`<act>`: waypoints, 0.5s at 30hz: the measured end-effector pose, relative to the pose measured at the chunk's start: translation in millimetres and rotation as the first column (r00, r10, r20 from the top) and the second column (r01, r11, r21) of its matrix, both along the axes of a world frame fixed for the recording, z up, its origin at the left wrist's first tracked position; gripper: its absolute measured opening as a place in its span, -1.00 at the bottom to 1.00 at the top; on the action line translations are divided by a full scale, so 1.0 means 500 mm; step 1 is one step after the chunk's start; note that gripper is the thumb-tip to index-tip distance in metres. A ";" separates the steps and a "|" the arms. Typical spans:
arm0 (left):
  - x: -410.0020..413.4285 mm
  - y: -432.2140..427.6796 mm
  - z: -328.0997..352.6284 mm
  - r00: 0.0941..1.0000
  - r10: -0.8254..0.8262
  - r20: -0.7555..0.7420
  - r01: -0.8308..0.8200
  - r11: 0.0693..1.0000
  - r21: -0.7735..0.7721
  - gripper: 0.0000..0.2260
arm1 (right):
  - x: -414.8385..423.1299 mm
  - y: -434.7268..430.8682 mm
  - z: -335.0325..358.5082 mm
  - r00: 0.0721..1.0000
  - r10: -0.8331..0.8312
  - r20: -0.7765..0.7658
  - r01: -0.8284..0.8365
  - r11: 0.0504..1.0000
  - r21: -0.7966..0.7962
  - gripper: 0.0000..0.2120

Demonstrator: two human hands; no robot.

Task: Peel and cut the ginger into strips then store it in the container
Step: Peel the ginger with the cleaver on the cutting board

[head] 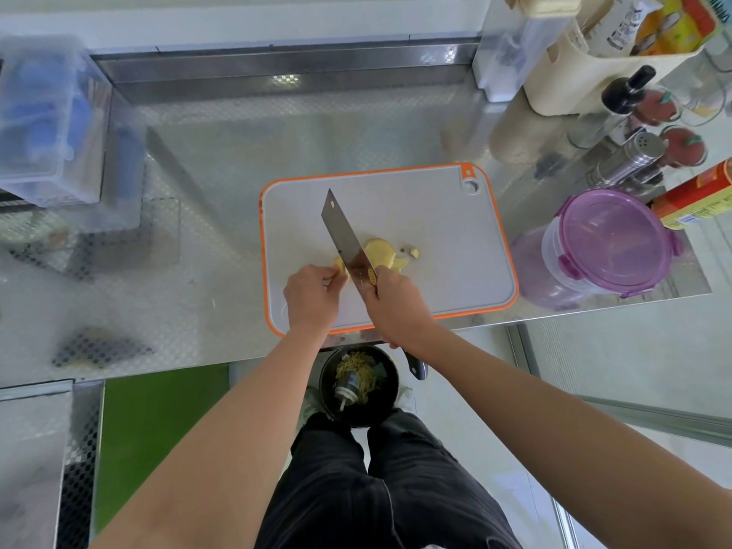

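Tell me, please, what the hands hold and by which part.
The right hand grips the cleaver by its handle; the left hand pinches a ginger piece at its near side.

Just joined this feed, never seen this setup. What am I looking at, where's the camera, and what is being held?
No machine here: these are a person's two bare hands. The one picture comes from a camera worn on the head, looking down at a steel counter. The left hand pinches a ginger piece on the orange-rimmed cutting board. The right hand grips a cleaver, blade beside that piece. Cut ginger slices lie right of the blade. A purple-lidded container stands right of the board. A bin of scraps sits below.
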State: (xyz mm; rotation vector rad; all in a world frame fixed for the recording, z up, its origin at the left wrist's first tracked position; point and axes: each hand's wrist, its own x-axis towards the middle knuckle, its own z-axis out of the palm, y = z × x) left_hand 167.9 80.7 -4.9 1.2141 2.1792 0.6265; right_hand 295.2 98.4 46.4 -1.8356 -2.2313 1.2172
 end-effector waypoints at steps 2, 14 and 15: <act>0.003 0.000 0.001 1.000 0.000 0.002 0.000 1.000 0.005 -0.78 | -0.005 0.000 -0.005 1.000 -0.008 0.020 0.007 1.000 0.006 -0.85; 0.004 -0.001 0.002 1.000 -0.005 0.014 0.004 1.000 0.015 -0.80 | -0.015 -0.004 -0.016 0.996 0.006 0.085 -0.007 1.000 0.014 -0.80; 0.005 0.000 0.001 1.000 0.001 0.017 -0.001 1.000 0.017 -0.80 | -0.018 0.000 -0.015 0.996 0.001 0.084 -0.003 1.000 0.020 -0.80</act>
